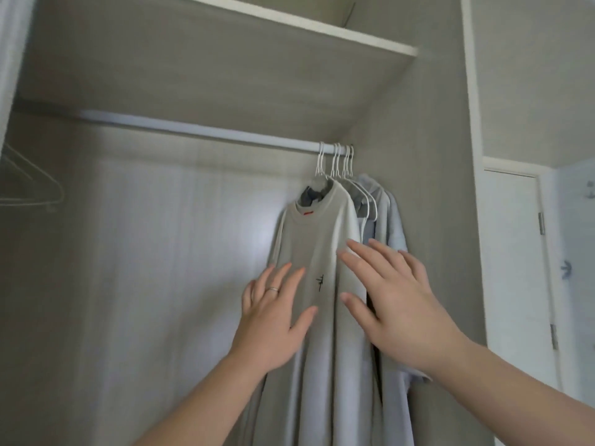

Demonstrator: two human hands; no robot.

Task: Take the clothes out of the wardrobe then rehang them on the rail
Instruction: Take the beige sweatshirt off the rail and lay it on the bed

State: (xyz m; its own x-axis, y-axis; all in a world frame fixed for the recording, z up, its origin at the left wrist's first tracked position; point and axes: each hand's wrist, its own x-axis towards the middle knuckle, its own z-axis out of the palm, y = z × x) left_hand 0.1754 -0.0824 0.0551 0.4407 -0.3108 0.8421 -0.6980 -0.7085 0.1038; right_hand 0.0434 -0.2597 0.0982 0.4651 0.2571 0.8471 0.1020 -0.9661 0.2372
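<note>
Wardrobe (444, 220) interior, viewed upward from beneath a deep shelf (289, 24). White rail (206, 132) spanning the space below the shelf, from the left wall to the right wall.

Clothes bunched at the right end of the rail, against the right wall, on white hangers (336, 159) hooked close together. Foremost: beige T-shirt (318, 239), hanging full length, with red label (308, 214) inside the collar and small dark print (319, 282) on the chest. Directly behind: grey garment (357, 197), then pale blue shirts (391, 217), the last of these touching the right wall. Lone white hanger (29, 185) at the far left edge of the wardrobe, well apart from the others; too blurred to show its support.

Left grip (273, 320): raised before the front of the T-shirt, just left of the print, fingers straight and spread, holding nothing; thin ring (273, 288) on one finger. Right grip (399, 304): raised at the right edge of the T-shirt, before the garments behind it, fingers likewise straight and fanned, thumb pointing toward the print, pinching nothing. Contact with the cloth: cannot tell for either grip. Bare forearms entering from the bottom edge of the view.

White door (512, 252) outside the wardrobe, beyond its right wall, hinged on its right side.
</note>
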